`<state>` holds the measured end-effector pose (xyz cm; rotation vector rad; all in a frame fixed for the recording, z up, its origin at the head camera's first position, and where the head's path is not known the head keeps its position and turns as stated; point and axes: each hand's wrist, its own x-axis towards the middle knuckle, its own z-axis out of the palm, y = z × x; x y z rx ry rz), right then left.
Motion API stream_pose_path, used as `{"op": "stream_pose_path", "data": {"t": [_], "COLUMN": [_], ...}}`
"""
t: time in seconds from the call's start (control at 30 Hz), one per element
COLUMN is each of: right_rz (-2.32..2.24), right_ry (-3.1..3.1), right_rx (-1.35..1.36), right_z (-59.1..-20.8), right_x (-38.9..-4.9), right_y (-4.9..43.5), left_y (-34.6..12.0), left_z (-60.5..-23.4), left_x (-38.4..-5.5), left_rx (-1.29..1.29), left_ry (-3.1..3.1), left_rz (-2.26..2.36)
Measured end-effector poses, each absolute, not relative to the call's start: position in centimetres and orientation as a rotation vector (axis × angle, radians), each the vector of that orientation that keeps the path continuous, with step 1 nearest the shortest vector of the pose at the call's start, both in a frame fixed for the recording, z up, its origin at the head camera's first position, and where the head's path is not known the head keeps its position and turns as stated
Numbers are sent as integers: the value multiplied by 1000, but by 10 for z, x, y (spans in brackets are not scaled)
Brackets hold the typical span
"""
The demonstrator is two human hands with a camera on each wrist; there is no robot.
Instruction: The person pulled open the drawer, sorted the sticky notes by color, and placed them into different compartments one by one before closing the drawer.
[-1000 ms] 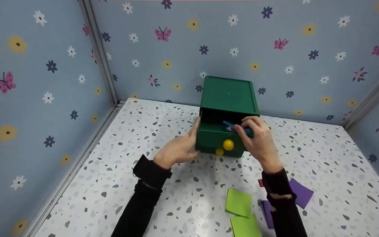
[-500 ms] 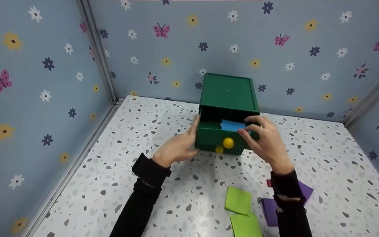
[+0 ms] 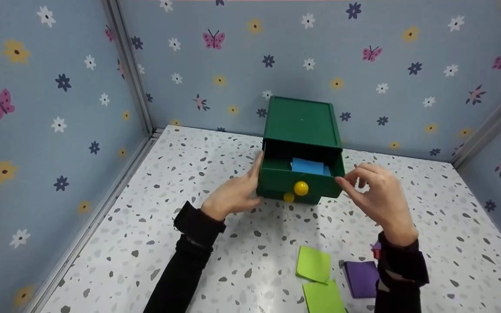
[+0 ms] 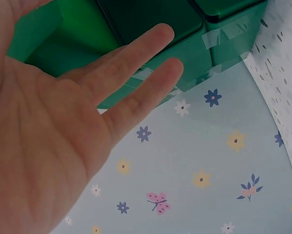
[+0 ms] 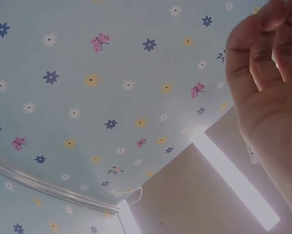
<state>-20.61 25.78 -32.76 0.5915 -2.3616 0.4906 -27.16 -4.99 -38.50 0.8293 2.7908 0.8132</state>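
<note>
In the head view a green drawer box (image 3: 302, 121) stands against the back wall, its upper drawer (image 3: 276, 179) pulled out. That drawer has a yellow round knob (image 3: 301, 188), and a second knob (image 3: 288, 197) shows below it. Inside lie blue sticky notes (image 3: 308, 166), partly hidden by the drawer front. My left hand (image 3: 235, 195) rests along the box's left side; its fingers (image 4: 136, 105) look straight in the left wrist view. My right hand (image 3: 379, 195), fingers loosely bent and holding nothing, is at the drawer's right front corner.
Two lime green sticky note pads (image 3: 313, 264) lie on the speckled table (image 3: 233, 243) in front of the box. Beside them is a purple pad (image 3: 361, 279), with another purple piece mostly hidden by the right sleeve (image 3: 400, 265). Flowered walls (image 3: 302, 48) enclose the table.
My right hand has let go of the blue sticky notes, which now lie in the drawer, and has moved right, out of it. My left hand has stayed on the box's side.
</note>
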Motion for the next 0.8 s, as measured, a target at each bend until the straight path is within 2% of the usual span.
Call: {"op": "stream_pose_path", "data": {"t": [0.37, 0.8], "right_rz": [520, 520], "right_ry": [-2760, -2815], "right_rx": [766, 834], "right_z": [-325, -332], "right_x": [-197, -196], "right_y": [248, 231], "left_y": [-51, -52], "left_z": [-386, -387], "left_x": [-272, -274], "left_rx": [806, 876], "left_ry": [2779, 2779], "left_rz": [799, 826]}}
